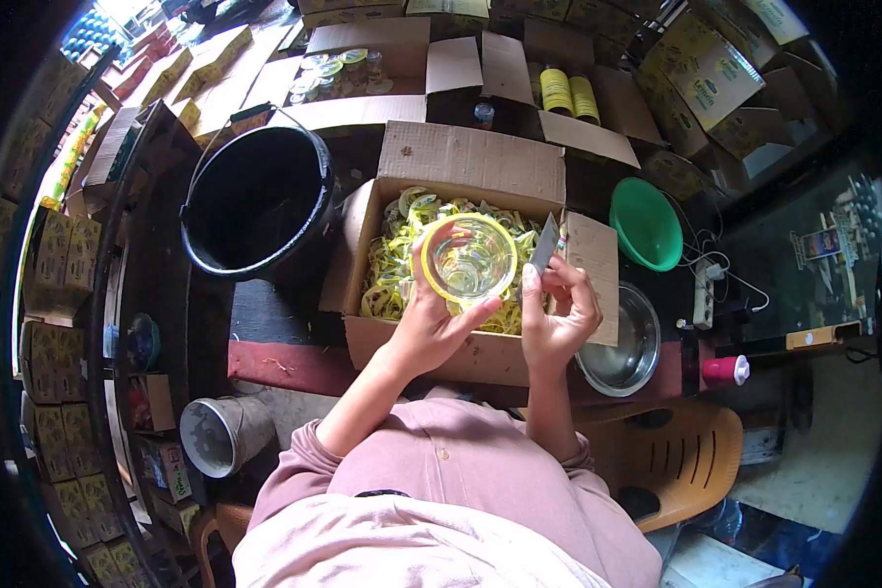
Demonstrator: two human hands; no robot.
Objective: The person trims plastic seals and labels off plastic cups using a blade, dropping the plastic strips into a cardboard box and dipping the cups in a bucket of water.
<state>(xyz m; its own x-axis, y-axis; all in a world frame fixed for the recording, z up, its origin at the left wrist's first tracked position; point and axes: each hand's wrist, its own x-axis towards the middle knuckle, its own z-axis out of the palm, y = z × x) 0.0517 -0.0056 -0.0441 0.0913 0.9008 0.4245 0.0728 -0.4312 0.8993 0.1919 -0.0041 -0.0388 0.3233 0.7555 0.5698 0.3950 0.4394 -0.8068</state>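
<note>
My left hand is wrapped round a clear plastic cup with a yellow rim, its open mouth facing me. Just right of the cup, my right hand pinches a flat grey blade that points upward. Both hands are above an open cardboard box, which holds a heap of yellow and clear strips. The cup covers part of the heap.
A black bucket stands left of the box. To its right are a green basin, a metal bowl and a power strip. Behind, a carton holds cups. A grey bucket stands lower left.
</note>
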